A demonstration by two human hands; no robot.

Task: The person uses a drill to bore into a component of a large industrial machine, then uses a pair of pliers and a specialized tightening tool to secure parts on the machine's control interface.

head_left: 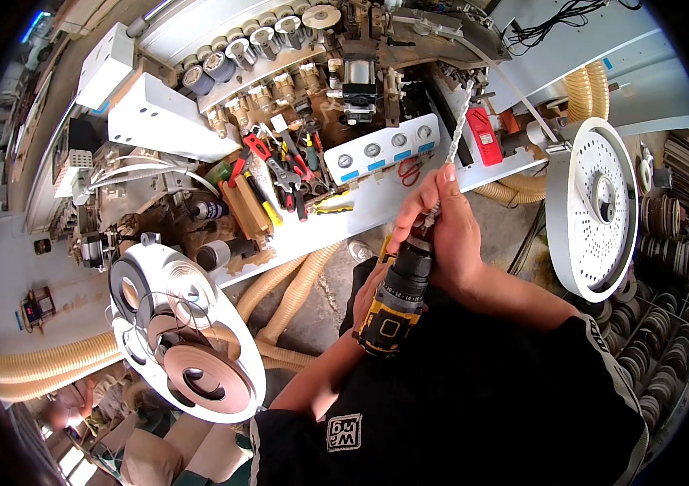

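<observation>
A yellow and black cordless drill point(393, 304) is held in front of my chest, tilted up and to the right. My left hand point(366, 298) is closed round its grip, mostly hidden behind the drill body. From the chuck rises a long whitish twisted strand point(460, 121), rope-like in look; whether it is cord or a bit I cannot tell. Just above the chuck, my right hand point(456, 235) closes round the strand's lower part, thumb along it. The strand's far end reaches over the workbench point(328, 231).
Pliers, cutters and screwdrivers point(286, 174) lie piled on the bench beside a white gauge panel point(381, 150). Red-handled scissors point(409, 171) and a red box point(484, 136) are farther right. Round white reels point(592, 211) flank me, the left one holding edging rolls point(208, 378). Ribbed hoses point(300, 287) run below.
</observation>
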